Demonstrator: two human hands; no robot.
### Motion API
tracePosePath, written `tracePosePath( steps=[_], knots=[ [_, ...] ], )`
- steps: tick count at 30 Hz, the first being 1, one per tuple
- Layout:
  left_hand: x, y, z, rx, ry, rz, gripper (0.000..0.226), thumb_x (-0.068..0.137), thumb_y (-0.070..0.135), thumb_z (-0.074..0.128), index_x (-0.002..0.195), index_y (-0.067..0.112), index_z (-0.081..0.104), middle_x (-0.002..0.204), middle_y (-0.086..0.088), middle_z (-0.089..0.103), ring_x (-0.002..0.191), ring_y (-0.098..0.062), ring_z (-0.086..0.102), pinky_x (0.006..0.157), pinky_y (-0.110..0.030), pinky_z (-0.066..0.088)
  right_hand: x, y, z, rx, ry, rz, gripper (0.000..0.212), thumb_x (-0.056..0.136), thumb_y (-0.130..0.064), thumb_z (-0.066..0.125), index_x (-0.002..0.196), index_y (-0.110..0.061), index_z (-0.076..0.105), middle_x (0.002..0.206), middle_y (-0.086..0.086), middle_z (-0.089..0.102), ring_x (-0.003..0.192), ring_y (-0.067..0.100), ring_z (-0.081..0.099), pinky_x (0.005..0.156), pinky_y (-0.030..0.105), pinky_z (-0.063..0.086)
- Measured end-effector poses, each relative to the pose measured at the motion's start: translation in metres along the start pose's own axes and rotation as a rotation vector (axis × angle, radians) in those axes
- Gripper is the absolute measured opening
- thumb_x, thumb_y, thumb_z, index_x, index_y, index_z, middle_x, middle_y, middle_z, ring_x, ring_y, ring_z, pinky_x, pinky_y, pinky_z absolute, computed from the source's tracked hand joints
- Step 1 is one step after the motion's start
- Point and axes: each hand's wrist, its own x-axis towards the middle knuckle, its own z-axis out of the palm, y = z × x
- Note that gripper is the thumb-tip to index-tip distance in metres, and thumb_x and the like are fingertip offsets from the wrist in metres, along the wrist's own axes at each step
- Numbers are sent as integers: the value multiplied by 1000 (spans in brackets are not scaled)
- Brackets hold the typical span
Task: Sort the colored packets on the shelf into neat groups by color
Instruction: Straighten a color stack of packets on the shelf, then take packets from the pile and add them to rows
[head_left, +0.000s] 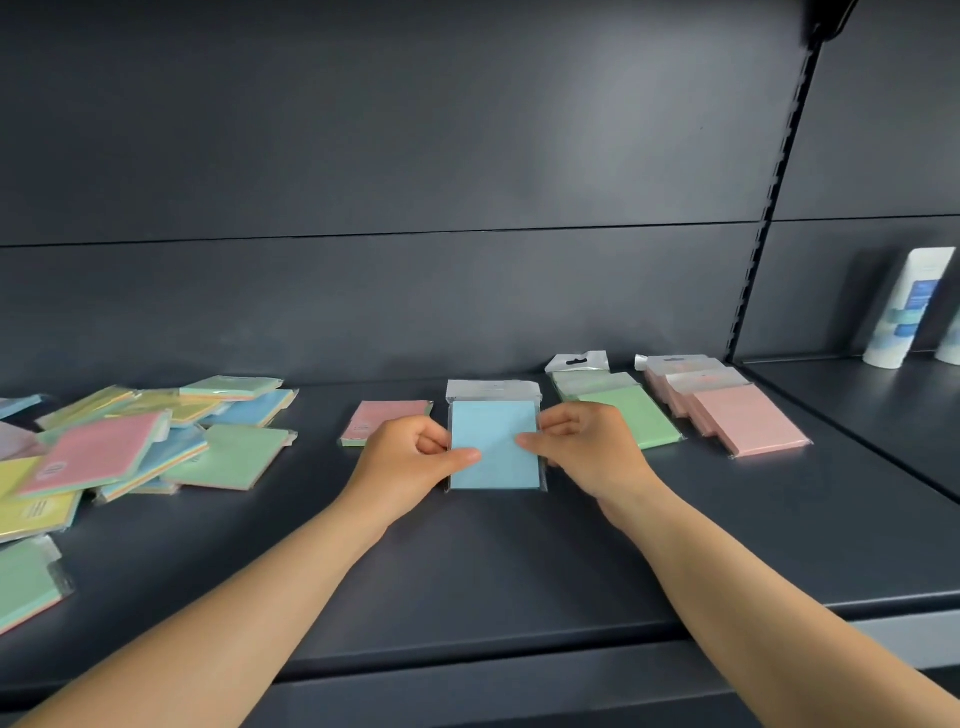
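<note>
A blue packet (493, 441) lies flat in the middle of the dark shelf (467, 561). My left hand (410, 462) pinches its left edge, thumb on top. My right hand (587, 447) pinches its right edge the same way. A single pink packet (374, 418) lies just left of it, partly behind my left hand. To the right sit a green group (628, 415) and a stacked pink group (737, 415). A jumbled pile of pink, green, blue and yellow packets (156, 441) covers the shelf's left side.
Two white tubes (904, 306) stand on the adjoining shelf at the far right, beyond a slotted upright (769, 208). The dark back panel rises behind the packets. A green packet (26, 587) lies near the front edge at the far left.
</note>
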Motion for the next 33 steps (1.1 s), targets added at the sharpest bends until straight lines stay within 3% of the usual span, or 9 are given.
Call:
tracePosePath(
  steps=[6, 10, 13, 16, 18, 21, 26, 29, 33],
  knots=[
    [2, -1, 2, 72, 12, -1, 25, 74, 31, 77, 81, 12, 63, 70, 7, 60, 64, -3, 53, 57, -15, 40, 1, -1, 1, -74, 27, -2, 18, 72, -17, 79, 83, -12, 66, 74, -3, 64, 65, 9, 57, 61, 19, 43],
    [2, 0, 0, 78, 21, 0, 27, 74, 33, 77, 82, 11, 63, 70, 6, 59, 64, -3, 54, 55, -15, 39, -3, -5, 2, -253, 78, -55, 22, 74, -24, 79, 89, -15, 66, 73, -8, 61, 68, 4, 56, 58, 10, 40],
    [-2, 2, -6, 64, 3, 4, 29, 75, 35, 75, 86, 10, 64, 69, 7, 59, 64, -3, 54, 56, -14, 41, -9, -12, 7, -360, 148, -106, 31, 73, -29, 79, 95, -14, 63, 74, -6, 58, 70, 9, 56, 62, 17, 42],
    [-5, 5, -31, 115, -14, 32, 25, 79, 39, 69, 83, 16, 62, 82, 0, 60, 81, -13, 54, 75, -25, 45, -16, -25, 19, -537, 181, -209, 38, 73, -31, 78, 103, -12, 63, 85, 1, 60, 78, 19, 57, 73, 29, 45],
    [-10, 5, -68, 219, -5, 77, 22, 81, 39, 67, 87, 19, 60, 92, 0, 61, 91, -17, 56, 84, -31, 46, -25, -43, 33, -633, 123, -288, 36, 76, -33, 75, 105, -15, 63, 98, 2, 61, 82, 18, 57, 74, 27, 42],
    [-21, -9, -152, 421, 31, 150, 28, 82, 36, 66, 101, 16, 62, 104, -2, 64, 100, -20, 59, 86, -30, 46, -43, -81, 73, -781, 4, -413, 40, 78, -36, 73, 111, -17, 62, 109, 1, 57, 94, 18, 57, 80, 26, 40],
    [-47, -60, -311, 703, 91, 168, 33, 83, 33, 64, 109, 13, 61, 115, -7, 63, 110, -25, 56, 90, -32, 45, -90, -150, 181, -800, -144, -480, 45, 82, -38, 69, 121, -20, 56, 109, -5, 48, 108, 18, 52, 83, 23, 35],
    [-69, -97, -396, 776, 122, 132, 33, 85, 32, 64, 111, 11, 61, 118, -8, 62, 112, -26, 54, 90, -31, 44, -116, -182, 258, -785, -210, -534, 48, 81, -38, 69, 123, -20, 55, 118, -1, 52, 113, 19, 51, 90, 24, 37],
    [-98, -138, -488, 751, 162, 35, 37, 85, 37, 63, 111, 12, 60, 116, -5, 61, 108, -24, 55, 90, -34, 45, -144, -220, 344, -762, -245, -565, 46, 83, -37, 67, 123, -18, 55, 127, 1, 52, 118, 20, 48, 85, 21, 32]
  ],
)
